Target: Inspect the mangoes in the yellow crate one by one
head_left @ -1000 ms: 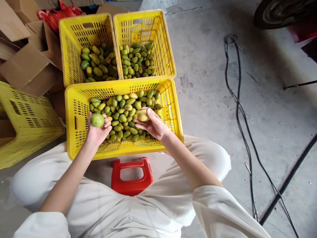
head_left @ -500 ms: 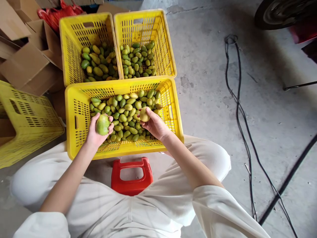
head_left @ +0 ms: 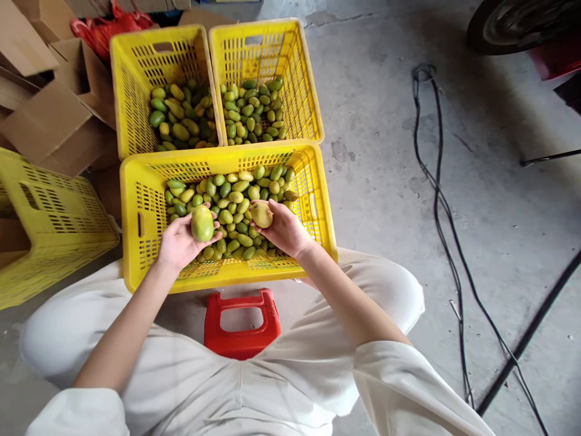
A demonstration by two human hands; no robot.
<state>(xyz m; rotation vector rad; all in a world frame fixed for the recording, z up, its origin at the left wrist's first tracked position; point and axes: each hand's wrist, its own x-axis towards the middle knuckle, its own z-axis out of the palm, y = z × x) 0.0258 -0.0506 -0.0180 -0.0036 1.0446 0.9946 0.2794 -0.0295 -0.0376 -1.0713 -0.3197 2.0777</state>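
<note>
A green mango [head_left: 202, 223] with a yellowish patch rests in my left hand [head_left: 180, 243], palm up, with the fingers around its underside. My right hand [head_left: 287, 230] holds a smaller, yellowish mango [head_left: 262, 214] with dark specks. Both hands are above the near yellow crate [head_left: 227, 280], a little apart from each other. Inside that crate lie many green and yellow mangoes [head_left: 226, 216], partly covered by my hands.
Behind stand two more yellow crates, the left [head_left: 131, 91] and the right [head_left: 306, 91], both holding mangoes. Cardboard boxes [head_left: 49, 121] and another yellow crate [head_left: 59, 212] are at left. A red stool [head_left: 242, 343] sits between my legs. Black cables [head_left: 438, 188] cross the floor at right.
My left hand has turned palm up and moved slightly right, its green mango rolling toward the fingers. The mango in my right hand has turned, showing a specked side, and shifted slightly left.
</note>
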